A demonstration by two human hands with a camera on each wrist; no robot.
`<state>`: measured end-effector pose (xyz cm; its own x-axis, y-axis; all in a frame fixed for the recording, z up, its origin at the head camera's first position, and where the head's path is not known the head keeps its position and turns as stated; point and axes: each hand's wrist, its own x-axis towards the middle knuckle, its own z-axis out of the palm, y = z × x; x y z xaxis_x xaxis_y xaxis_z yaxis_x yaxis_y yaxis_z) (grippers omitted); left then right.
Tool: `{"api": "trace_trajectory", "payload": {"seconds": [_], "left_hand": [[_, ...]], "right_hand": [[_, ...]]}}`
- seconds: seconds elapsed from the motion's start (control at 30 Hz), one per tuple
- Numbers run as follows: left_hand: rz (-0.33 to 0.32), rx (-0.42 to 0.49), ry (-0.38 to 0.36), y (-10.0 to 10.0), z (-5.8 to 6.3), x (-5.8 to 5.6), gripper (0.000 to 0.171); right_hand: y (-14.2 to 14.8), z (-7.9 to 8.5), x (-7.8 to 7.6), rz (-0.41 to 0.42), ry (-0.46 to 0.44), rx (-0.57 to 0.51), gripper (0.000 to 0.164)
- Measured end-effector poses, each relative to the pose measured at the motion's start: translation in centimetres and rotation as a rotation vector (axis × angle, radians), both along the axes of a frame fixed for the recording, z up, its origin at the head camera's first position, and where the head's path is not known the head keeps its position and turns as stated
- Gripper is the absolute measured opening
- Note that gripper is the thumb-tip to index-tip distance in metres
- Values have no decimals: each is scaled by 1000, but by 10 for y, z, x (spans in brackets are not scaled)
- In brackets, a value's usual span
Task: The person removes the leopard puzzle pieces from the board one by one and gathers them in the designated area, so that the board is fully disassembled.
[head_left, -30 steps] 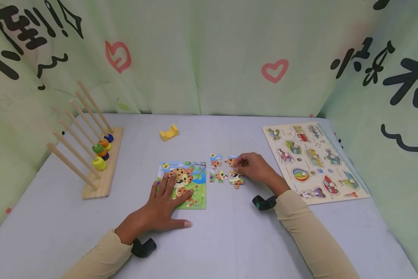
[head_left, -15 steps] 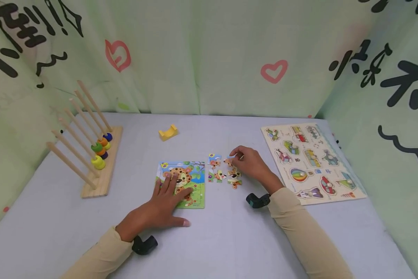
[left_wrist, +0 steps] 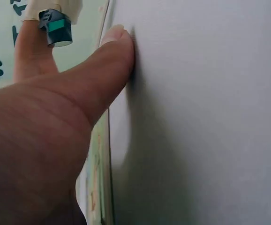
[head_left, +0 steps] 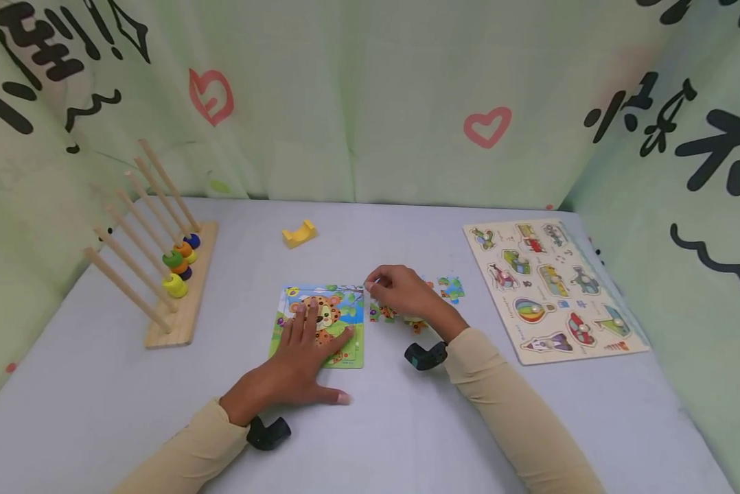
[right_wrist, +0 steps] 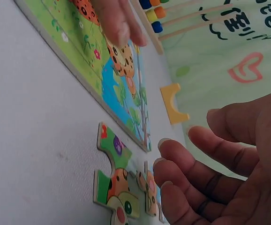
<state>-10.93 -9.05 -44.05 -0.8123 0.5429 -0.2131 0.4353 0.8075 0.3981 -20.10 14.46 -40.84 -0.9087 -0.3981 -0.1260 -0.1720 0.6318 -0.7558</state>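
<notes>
My left hand [head_left: 302, 367] lies spread on a leopard jigsaw board [head_left: 351, 350], covering part of its picture. The left wrist view shows its thumb [left_wrist: 109, 56] stretched out over the white cloth. My right hand [head_left: 401, 293] hovers at the board's upper right corner, above small jigsaw pieces, some hidden beneath it. Seen from the right wrist, the fingers of that hand [right_wrist: 220, 168] are loosely bent, with nothing visible between thumb and fingertips. A green piece with a purple flower [right_wrist: 112, 147] lies beside the board. Another jigsaw piece [head_left: 452, 288] lies farther right.
A wooden rack of upright pegs [head_left: 191, 302] with coloured beads stands at the left. Behind the board is a yellow curved block [head_left: 299, 234]. A large wooden picture board [head_left: 537, 322] lies at the right. Printed curtains [head_left: 407, 103] border the table.
My right hand has moved left from the right-hand pieces to the board's corner, uncovering a piece at the right. My left hand stays on the board, shifted slightly right.
</notes>
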Motion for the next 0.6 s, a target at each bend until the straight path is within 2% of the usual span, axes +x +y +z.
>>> {"api": "trace_trajectory", "payload": {"seconds": [0.23,0.4,0.6], "left_hand": [[-55,-12,-45,-2,-1,-2,101],[-74,-23,-63,-3,-1,-4,94],[-76,-26,-87,-4,-3,-3,93]], "right_hand": [[-12,-3,-1,72,-24,-56,29],[-22,-6,-2,119,-27,-35,30],[-28,-8,-2,156,-51,-1,31]]}}
